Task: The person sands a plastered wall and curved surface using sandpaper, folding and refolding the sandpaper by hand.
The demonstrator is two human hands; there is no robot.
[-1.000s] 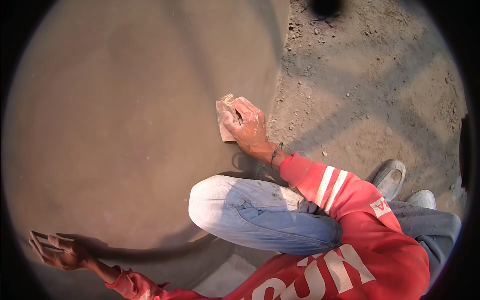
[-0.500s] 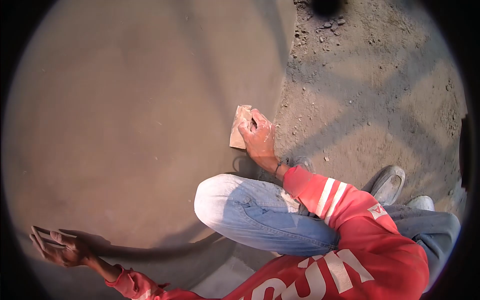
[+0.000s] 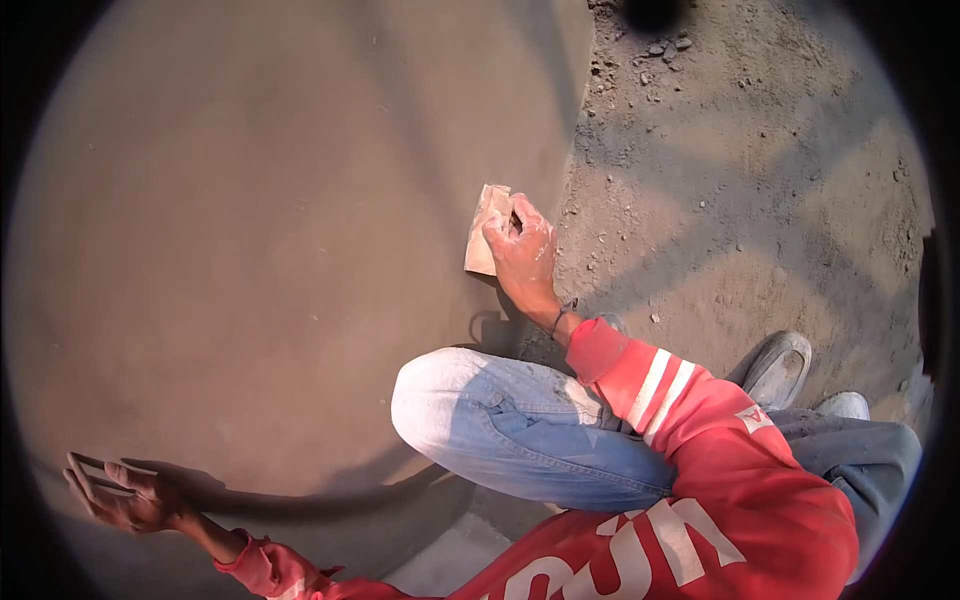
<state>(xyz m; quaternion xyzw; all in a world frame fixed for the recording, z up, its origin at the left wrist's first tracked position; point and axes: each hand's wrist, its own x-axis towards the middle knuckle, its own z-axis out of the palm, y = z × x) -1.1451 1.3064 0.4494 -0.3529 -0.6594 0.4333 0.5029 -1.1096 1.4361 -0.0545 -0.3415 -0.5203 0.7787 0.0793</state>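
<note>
A flat, tan rectangular piece point(image 3: 485, 232) is pinched in my right hand point(image 3: 527, 258), whose fingers are dusted with pale powder. The piece lies against or very close to a smooth grey-brown surface point(image 3: 250, 260), near its edge with rough ground. Whether it is stiff board or a folded sheet, I cannot make out. At the lower left, my left hand point(image 3: 135, 497) is open and holds nothing, its fingers spread. Those fingers are at the same smooth surface, casting a shadow on it; contact is not certain.
Rough, dusty ground point(image 3: 720, 220) with crossing shadows runs along the right, with small stones point(image 3: 668, 48) at the top. My bent knee point(image 3: 430, 395) in pale jeans is close to the smooth surface. A dusty shoe point(image 3: 778, 368) rests on the ground at the right.
My right hand has slid a short way up the view with the tan piece, leaving a wider gap to my knee. My left hand has barely shifted.
</note>
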